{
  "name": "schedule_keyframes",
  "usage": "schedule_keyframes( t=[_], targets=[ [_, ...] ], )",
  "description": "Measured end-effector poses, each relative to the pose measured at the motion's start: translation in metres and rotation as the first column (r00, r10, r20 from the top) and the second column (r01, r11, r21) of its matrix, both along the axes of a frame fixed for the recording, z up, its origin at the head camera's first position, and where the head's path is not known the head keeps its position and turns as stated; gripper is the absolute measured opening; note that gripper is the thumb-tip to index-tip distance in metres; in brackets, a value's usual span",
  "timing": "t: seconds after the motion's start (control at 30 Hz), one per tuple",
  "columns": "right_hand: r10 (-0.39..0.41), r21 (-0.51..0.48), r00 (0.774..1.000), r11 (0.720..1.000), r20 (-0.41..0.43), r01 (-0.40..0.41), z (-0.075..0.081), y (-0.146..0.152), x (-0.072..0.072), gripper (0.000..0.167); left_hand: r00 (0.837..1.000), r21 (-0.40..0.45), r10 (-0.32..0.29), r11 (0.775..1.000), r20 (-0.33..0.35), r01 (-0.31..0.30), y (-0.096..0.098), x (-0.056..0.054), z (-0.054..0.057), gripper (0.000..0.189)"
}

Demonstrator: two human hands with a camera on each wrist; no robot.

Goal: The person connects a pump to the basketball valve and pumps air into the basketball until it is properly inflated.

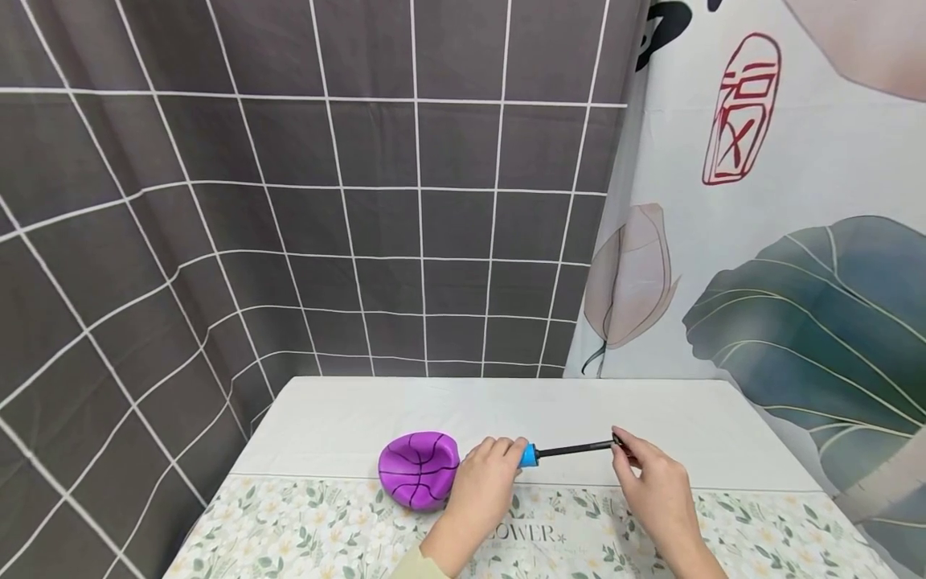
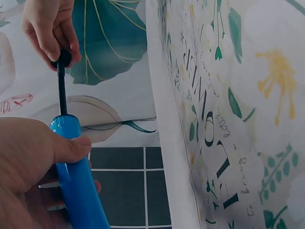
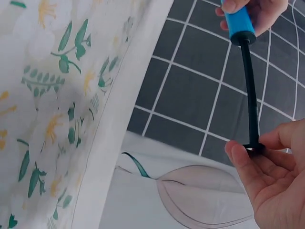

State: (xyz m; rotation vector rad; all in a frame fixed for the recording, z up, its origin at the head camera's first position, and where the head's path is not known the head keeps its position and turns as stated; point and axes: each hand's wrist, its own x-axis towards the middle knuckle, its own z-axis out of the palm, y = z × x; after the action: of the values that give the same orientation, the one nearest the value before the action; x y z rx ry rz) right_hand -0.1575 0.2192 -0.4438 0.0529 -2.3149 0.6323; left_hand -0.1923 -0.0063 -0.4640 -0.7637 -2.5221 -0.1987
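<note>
My left hand grips the blue barrel of a hand air pump, its thumb lying along the top near the collar. A black rod sticks out of the barrel toward the right. At the rod's far end my right hand pinches the black handle between thumb and fingers. The pump is held roughly level above the table. A purple ball with black basketball lines, dented and partly deflated, lies left of my left hand, which overlaps its right edge in the head view.
The table has a white back part and a floral cloth with lettering along the front. Behind it hangs a dark curtain with a white grid. A white curtain with leaf prints hangs at the right.
</note>
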Motion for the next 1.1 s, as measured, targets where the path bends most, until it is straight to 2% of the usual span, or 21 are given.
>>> schedule_keyframes(
  t=[0.17, 0.43, 0.73, 0.83, 0.93, 1.03, 1.1],
  targets=[
    [-0.004, -0.012, 1.0, 1.0, -0.012, 0.004, 0.0, -0.006, 0.0, 0.028, 1.0, -0.018, 0.027, 0.999, -0.014, -0.027, 0.0, 0.0, 0.001, 0.047],
    [0.027, -0.035, 0.999, 0.999, -0.021, -0.028, -0.008, -0.039, -0.001, 0.03, 0.997, -0.028, 0.038, 0.999, -0.064, -0.04, 0.002, 0.002, 0.005, 0.046],
    [0.131, -0.079, 0.987, 0.989, 0.092, -0.124, -0.014, -0.07, -0.003, 0.032, 0.993, -0.03, 0.014, 0.999, -0.12, -0.017, 0.002, 0.004, 0.003, 0.043],
    [0.203, -0.152, 0.97, 0.971, 0.133, -0.182, -0.013, -0.069, -0.005, 0.031, 0.993, -0.023, 0.012, 1.0, -0.115, -0.015, 0.0, 0.004, 0.002, 0.042],
    [0.283, -0.286, 0.94, 0.932, 0.188, -0.224, -0.009, -0.059, -0.007, 0.03, 0.994, -0.001, -0.006, 1.0, -0.108, 0.005, -0.003, 0.004, 0.001, 0.042],
    [0.325, -0.377, 0.919, 0.898, 0.225, -0.226, -0.004, -0.046, -0.008, 0.029, 0.995, 0.021, -0.022, 0.999, -0.097, 0.024, -0.005, 0.003, 0.001, 0.043],
    [0.326, -0.393, 0.915, 0.894, 0.236, -0.217, -0.001, -0.036, -0.008, 0.029, 0.996, 0.028, -0.023, 0.999, -0.081, 0.026, -0.006, 0.003, 0.001, 0.044]
  ],
)
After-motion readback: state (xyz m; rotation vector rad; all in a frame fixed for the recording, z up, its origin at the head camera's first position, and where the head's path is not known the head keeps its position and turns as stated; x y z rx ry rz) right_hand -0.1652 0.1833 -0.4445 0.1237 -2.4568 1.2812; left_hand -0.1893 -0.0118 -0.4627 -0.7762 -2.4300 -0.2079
